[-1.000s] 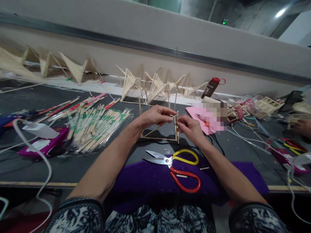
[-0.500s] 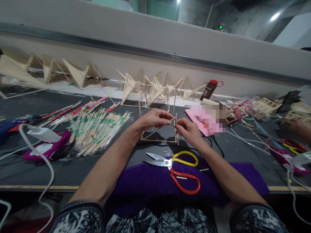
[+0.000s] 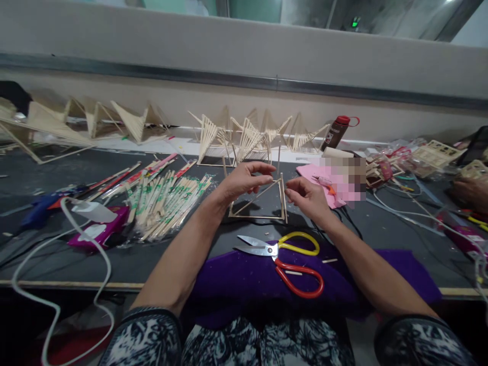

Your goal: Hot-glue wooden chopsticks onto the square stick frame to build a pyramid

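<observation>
A small frame of thin wooden sticks (image 3: 257, 217) stands on the dark table in front of me, with uprights and a slanting stick running up to its right corner. My left hand (image 3: 246, 179) hovers over the frame, thumb and fingers apart, its tips just left of the right upright's top. To the right of that upright (image 3: 282, 198), my right hand (image 3: 308, 198) is bent with its fingers loosely parted, and I see nothing in it. Nearer me, scissors (image 3: 270, 250) with one yellow and one red handle lie spread on a purple cloth (image 3: 236, 284).
Bagged wooden chopsticks (image 3: 168, 203) lie left, beside a magenta box (image 3: 101, 229) with a white cable and a blue glue gun (image 3: 36, 211). Stick models (image 3: 247, 137) line the back near a bottle (image 3: 335, 133). Pink paper (image 3: 307, 173) lies right; another person's hand (image 3: 473, 190) is far right.
Both hands have come off the right upright: the right has drawn away rightward, and the left's thumb and fingers have parted. The whole view has shifted slightly.
</observation>
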`<action>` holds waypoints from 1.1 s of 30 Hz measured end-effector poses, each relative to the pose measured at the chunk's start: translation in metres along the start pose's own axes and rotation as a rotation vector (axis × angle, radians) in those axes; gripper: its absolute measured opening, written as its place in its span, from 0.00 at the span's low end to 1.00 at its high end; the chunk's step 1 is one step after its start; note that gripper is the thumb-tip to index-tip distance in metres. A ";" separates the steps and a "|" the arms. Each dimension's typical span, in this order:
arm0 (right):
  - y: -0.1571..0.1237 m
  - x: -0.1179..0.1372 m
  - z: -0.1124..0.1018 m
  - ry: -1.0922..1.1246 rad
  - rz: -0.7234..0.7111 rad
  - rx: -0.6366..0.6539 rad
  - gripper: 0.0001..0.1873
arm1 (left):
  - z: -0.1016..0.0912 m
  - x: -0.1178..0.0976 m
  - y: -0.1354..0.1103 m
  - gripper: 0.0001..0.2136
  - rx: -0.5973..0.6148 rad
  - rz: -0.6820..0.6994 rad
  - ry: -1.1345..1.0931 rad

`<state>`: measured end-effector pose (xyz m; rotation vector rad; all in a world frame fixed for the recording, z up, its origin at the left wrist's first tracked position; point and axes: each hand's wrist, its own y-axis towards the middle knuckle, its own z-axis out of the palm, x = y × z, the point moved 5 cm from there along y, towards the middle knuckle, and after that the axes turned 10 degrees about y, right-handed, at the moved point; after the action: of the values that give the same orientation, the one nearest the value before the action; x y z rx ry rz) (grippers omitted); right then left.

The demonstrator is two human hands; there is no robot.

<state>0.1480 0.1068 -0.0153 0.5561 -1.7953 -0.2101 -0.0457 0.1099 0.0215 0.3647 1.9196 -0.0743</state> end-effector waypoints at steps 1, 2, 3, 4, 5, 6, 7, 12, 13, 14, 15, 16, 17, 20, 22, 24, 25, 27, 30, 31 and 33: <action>0.000 0.000 -0.001 0.002 0.001 0.002 0.10 | 0.000 -0.001 0.000 0.18 -0.007 -0.003 0.006; 0.000 0.001 -0.001 0.001 -0.001 0.004 0.10 | 0.000 -0.001 -0.001 0.18 -0.018 -0.007 0.013; 0.000 0.001 -0.001 -0.003 -0.006 0.006 0.10 | 0.001 -0.002 0.000 0.18 -0.032 -0.010 0.021; 0.000 0.001 -0.002 -0.009 -0.011 0.007 0.10 | 0.001 -0.003 0.000 0.17 -0.054 -0.009 0.028; 0.000 0.000 -0.003 -0.015 -0.014 0.004 0.10 | 0.001 -0.004 0.000 0.17 -0.090 0.002 0.034; 0.001 0.000 -0.004 -0.019 -0.014 -0.002 0.10 | 0.000 -0.007 -0.001 0.16 -0.140 0.023 0.039; 0.001 -0.001 -0.005 -0.019 -0.012 -0.009 0.10 | -0.001 -0.011 -0.003 0.16 -0.201 0.054 0.046; 0.004 0.000 -0.012 0.030 -0.031 -0.026 0.11 | -0.019 -0.043 -0.033 0.08 -0.541 0.257 0.151; 0.004 0.002 -0.014 0.028 -0.038 -0.028 0.11 | -0.024 -0.049 -0.043 0.06 -0.597 0.296 0.169; 0.004 0.003 -0.015 0.018 -0.044 -0.032 0.11 | -0.030 -0.054 -0.052 0.04 -0.638 0.322 0.182; 0.004 0.004 -0.016 0.003 -0.047 -0.036 0.11 | -0.035 -0.057 -0.061 0.04 -0.667 0.332 0.190; 0.004 0.004 -0.017 -0.014 -0.048 -0.037 0.10 | -0.041 -0.058 -0.069 0.04 -0.696 0.328 0.192; 0.004 0.004 -0.017 -0.029 -0.051 -0.036 0.10 | -0.048 -0.057 -0.076 0.05 -0.714 0.304 0.192; 0.005 0.003 -0.018 -0.071 -0.077 -0.021 0.10 | -0.064 -0.042 -0.087 0.06 -0.740 0.196 0.149; 0.005 0.000 -0.018 -0.099 -0.098 -0.015 0.10 | -0.074 -0.026 -0.089 0.07 -0.741 0.134 0.059; 0.006 -0.004 -0.019 -0.115 -0.105 -0.018 0.10 | -0.081 -0.011 -0.088 0.08 -0.725 0.079 -0.008; 0.007 -0.006 -0.020 -0.120 -0.104 -0.019 0.10 | -0.085 -0.004 -0.087 0.09 -0.725 0.056 -0.033; 0.008 -0.010 -0.021 -0.129 -0.099 -0.016 0.10 | -0.091 0.007 -0.084 0.12 -0.718 0.021 -0.117; 0.009 -0.016 -0.022 -0.142 -0.085 -0.008 0.10 | -0.097 0.020 -0.075 0.16 -0.697 -0.034 -0.263; 0.009 -0.017 -0.022 -0.145 -0.079 -0.005 0.10 | -0.098 0.023 -0.071 0.17 -0.685 -0.051 -0.302; 0.010 -0.020 -0.022 -0.152 -0.069 0.006 0.11 | -0.100 0.029 -0.062 0.18 -0.671 -0.086 -0.350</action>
<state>0.1702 0.1279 -0.0223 0.6208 -1.9254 -0.3012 -0.1625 0.0797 0.0247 -0.1753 1.5040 0.4168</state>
